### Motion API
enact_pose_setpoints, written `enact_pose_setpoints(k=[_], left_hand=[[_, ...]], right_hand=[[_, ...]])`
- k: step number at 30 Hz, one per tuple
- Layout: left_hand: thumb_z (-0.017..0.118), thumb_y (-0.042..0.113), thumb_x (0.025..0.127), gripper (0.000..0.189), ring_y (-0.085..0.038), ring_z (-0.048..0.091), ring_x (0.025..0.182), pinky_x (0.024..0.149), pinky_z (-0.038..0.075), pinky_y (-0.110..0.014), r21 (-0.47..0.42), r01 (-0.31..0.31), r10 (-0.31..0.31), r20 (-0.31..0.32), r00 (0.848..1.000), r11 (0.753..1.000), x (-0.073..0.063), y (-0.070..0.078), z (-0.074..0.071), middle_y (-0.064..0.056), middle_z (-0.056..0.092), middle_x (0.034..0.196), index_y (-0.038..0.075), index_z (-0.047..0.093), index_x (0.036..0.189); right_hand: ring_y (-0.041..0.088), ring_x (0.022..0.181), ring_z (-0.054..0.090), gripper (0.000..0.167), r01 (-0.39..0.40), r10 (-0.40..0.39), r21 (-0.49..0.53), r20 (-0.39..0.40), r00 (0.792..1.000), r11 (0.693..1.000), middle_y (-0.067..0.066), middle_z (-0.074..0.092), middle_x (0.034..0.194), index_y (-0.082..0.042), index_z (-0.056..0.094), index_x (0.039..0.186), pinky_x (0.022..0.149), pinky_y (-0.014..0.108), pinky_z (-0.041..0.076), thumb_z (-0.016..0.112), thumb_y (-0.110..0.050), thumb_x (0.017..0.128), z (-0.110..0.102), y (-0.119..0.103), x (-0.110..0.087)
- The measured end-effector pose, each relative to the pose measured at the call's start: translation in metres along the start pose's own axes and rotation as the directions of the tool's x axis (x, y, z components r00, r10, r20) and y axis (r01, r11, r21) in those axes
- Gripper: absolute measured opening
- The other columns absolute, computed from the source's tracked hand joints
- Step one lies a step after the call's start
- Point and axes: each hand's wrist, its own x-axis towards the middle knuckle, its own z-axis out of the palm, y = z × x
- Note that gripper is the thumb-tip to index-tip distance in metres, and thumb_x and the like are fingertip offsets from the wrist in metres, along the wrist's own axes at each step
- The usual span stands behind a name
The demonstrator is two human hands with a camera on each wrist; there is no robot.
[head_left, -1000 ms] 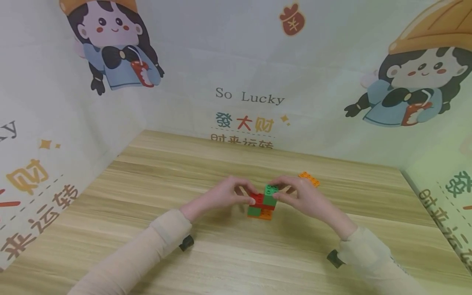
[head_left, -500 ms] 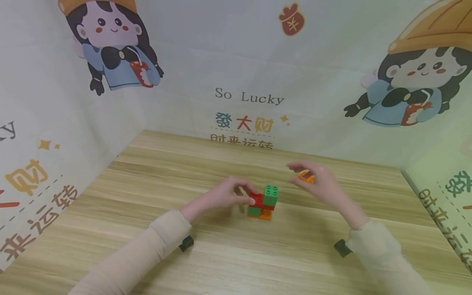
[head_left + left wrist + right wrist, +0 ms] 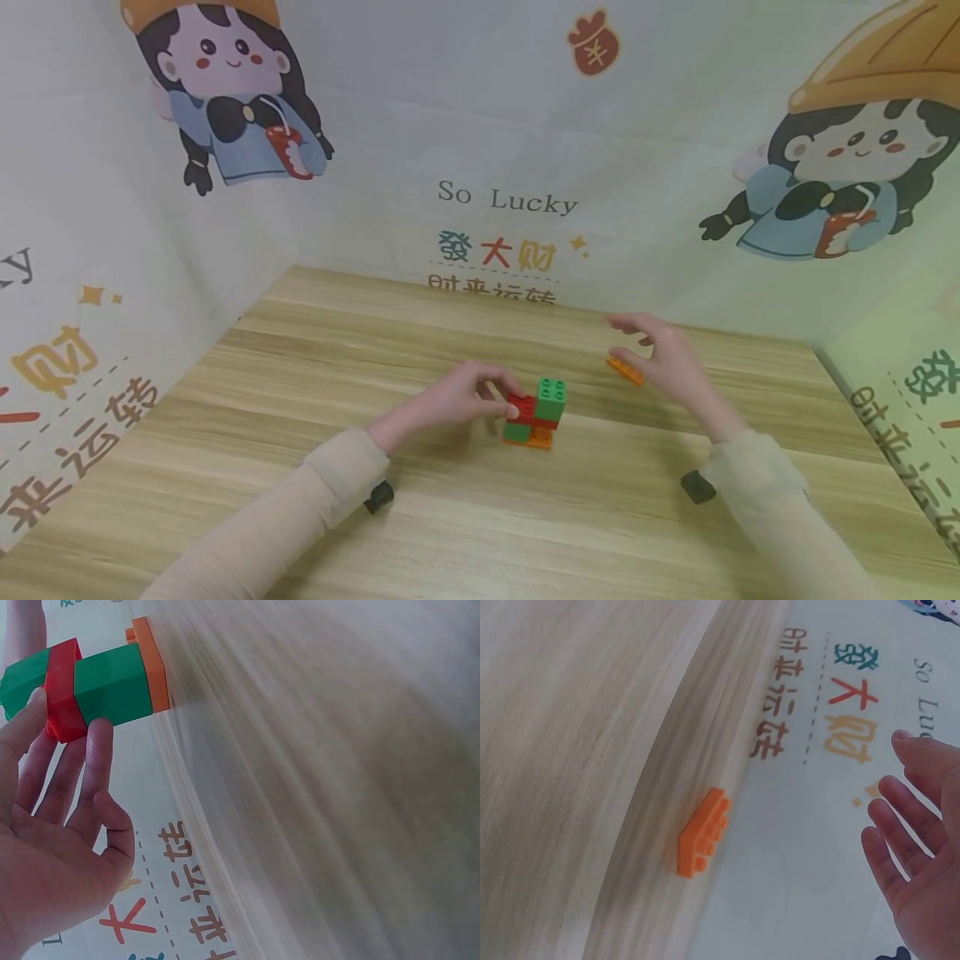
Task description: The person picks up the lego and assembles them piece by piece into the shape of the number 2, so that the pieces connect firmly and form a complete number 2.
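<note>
My left hand (image 3: 450, 395) steadies a small stack of toy building bricks in the middle of the table, gripping it at the red brick (image 3: 524, 407). A green brick (image 3: 551, 402) stands on the stack's right end. Underneath are another green brick (image 3: 112, 682) and a flat orange base brick (image 3: 155, 667). Farther back and to the right lies a loose flat orange brick (image 3: 625, 372), studs showing in the right wrist view. Above and beside it, my right hand (image 3: 667, 354) is spread with thumb and fingers apart, holding nothing; in the right wrist view a gap separates them.
The wood-grain table (image 3: 420, 533) is bordered at the back and sides by a printed cloth (image 3: 375, 125) with cartoon figures and lettering. Small black pieces (image 3: 380, 497) show beneath both sleeve cuffs.
My right hand has let go of the upper green brick and moved right and back to the loose orange brick. My left hand keeps its hold on the stack.
</note>
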Motion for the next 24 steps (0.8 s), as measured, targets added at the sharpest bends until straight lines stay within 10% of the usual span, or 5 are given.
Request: enact_pose_setpoints(k=[24], left_hand=[[0.076,0.018,0.086,0.029,-0.011,0.07,0.085,0.078,0.056,-0.024,0.009,-0.009,0.009,0.005,1.0,1.0,0.0,0.0,-0.001,-0.005,0.072,0.119,0.013,0.071,0.114]], right_hand=[[0.051,0.123,0.051,0.047,-0.116,0.116,-0.012,0.151,0.982,0.993,0.028,0.052,0.142,0.003,0.053,0.136,0.101,0.064,0.043,0.066,-0.005,0.092,0.007,0.046,-0.001]])
